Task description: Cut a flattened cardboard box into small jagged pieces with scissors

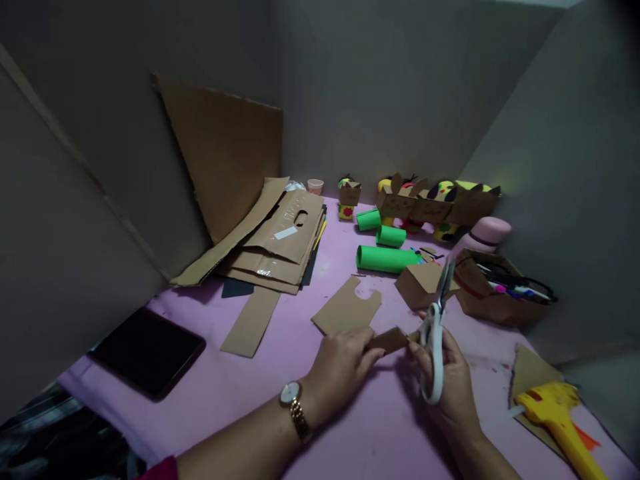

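Both hands meet over a small cardboard strip [391, 341], which is folded or bent near its right end. My left hand [340, 365], with a gold watch at the wrist, pinches the strip's left part. In my right hand [453, 387] are white-handled scissors [436, 347], blades pointing up and away from the strip. The thumb and fingers of that same hand also pinch the strip's right end. Just beyond lies a flat cardboard piece [343, 310] with a rounded notch cut out. A folded cardboard shape [420, 285] sits behind the scissors.
Stacked cardboard [280, 233], a loose cardboard strip [253, 320] and a black tablet [147, 352] lie left. Green paper tubes [385, 259] and decorated figures [347, 197] stand farther back. To the right are a box of pens [500, 300], pink bottle [487, 232] and yellow glue gun [555, 407].
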Demonstrator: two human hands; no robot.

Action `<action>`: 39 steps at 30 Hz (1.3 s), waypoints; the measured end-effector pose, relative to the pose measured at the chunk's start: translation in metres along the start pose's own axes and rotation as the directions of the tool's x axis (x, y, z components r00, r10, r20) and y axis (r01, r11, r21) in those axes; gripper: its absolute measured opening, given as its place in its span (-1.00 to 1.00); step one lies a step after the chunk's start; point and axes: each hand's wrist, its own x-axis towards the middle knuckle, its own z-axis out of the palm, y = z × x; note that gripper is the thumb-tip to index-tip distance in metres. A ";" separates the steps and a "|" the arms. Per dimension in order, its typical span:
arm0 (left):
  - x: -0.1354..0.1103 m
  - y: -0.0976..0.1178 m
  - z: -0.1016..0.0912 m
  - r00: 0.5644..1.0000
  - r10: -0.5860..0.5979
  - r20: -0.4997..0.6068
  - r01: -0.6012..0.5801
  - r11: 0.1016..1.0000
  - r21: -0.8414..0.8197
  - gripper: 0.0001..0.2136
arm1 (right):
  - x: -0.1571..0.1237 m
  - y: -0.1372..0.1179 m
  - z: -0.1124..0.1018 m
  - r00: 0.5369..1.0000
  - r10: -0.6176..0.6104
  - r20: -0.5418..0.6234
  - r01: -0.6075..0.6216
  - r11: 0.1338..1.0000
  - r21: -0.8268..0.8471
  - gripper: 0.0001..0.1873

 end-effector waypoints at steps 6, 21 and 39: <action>0.016 -0.002 -0.004 0.916 -0.391 0.094 0.324 0.580 -0.747 -0.73 | 0.001 -0.004 -0.001 0.987 0.051 0.154 -0.072 0.988 0.134 -0.34; 0.028 0.001 -0.026 0.866 -0.499 -0.041 0.187 0.399 -0.897 -0.80 | -0.003 0.003 -0.008 0.822 0.042 0.568 0.054 0.987 -0.152 -0.39; 0.024 0.003 -0.024 0.922 -0.385 -0.031 0.170 0.477 -0.862 -0.81 | -0.008 0.003 0.003 0.838 0.020 0.546 0.033 0.996 -0.088 -0.38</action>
